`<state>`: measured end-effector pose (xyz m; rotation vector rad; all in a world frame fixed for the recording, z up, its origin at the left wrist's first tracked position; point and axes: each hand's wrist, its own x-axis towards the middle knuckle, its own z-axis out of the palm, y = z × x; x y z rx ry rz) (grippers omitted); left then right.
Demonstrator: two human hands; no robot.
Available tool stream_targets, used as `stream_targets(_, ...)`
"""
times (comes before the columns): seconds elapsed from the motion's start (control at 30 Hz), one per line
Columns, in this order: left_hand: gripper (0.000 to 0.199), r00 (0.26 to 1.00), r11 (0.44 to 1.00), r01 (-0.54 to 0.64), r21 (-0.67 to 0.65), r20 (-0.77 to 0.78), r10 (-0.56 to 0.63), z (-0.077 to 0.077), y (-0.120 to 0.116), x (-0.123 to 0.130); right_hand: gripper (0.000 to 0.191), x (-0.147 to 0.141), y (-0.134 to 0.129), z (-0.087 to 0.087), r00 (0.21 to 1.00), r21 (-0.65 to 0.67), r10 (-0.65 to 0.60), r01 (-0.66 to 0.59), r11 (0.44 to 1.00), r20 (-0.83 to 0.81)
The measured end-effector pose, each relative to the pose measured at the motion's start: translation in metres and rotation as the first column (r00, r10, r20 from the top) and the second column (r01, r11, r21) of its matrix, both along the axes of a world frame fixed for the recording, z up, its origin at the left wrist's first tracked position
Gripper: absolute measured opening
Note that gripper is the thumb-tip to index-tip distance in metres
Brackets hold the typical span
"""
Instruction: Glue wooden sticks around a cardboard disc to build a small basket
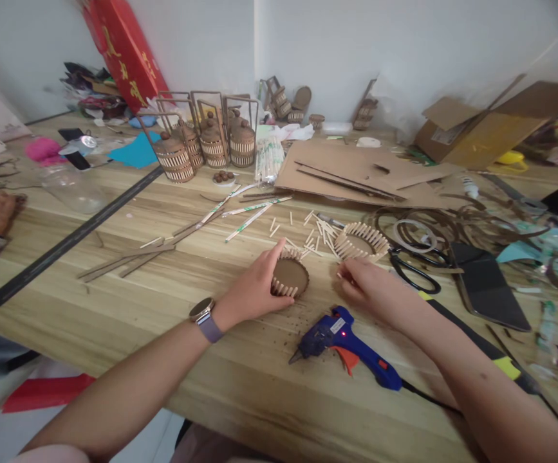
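on the desk (114,308), a blue glue gun (321,335) lies on the near side. the left hand (259,281) clasps a brown round base (292,276) between thumb and fingers, resting on the desk, partly ringed with sticks (286,289). the right hand (368,286) has its grip pinched on what seems one pale stick (340,275), mostly hidden. keeping the base still, each stick upright and gaps even should serve best.

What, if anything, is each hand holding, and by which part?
Left hand: the round pegged base, by its rim. Right hand: apparently a small stick; its gripped part is hidden.
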<state>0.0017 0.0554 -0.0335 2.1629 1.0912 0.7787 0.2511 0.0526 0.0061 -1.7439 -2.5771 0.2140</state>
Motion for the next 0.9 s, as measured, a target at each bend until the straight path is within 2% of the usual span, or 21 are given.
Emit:
stream_targets(0.1,0.113,1.0,1.0,0.006,-0.008,-0.006,-0.007,0.002,-0.001,0.001,0.011,-0.005,-0.004,0.008,0.979,-0.011,0.004,-0.007,1.0,-0.202)
stream_targets(0.2,0.113,1.0,0.999,-0.001,-0.034,-0.022,0.0,0.003,-0.001,0.001,0.012,-0.018,-0.013,0.013,0.905,-0.11,-0.022,-0.028,0.994,-0.425)
stream_targets(0.3,0.113,1.0,0.999,-0.005,-0.046,-0.026,0.004,0.003,-0.001,0.002,0.014,-0.032,-0.02,0.014,0.844,-0.185,-0.041,-0.07,0.98,-0.535)
stream_targets(0.6,0.109,1.0,1.0,0.015,-0.024,0.023,-0.014,-0.001,0.002,0.002,0.013,-0.044,-0.022,0.0,0.869,-0.154,0.036,-0.128,0.98,-0.493)
stream_targets(0.9,0.108,1.0,1.0,0.009,-0.007,0.01,-0.009,-0.001,0.001,0.002,0.012,-0.047,-0.024,0.0,0.893,-0.099,0.063,-0.12,0.988,-0.445)
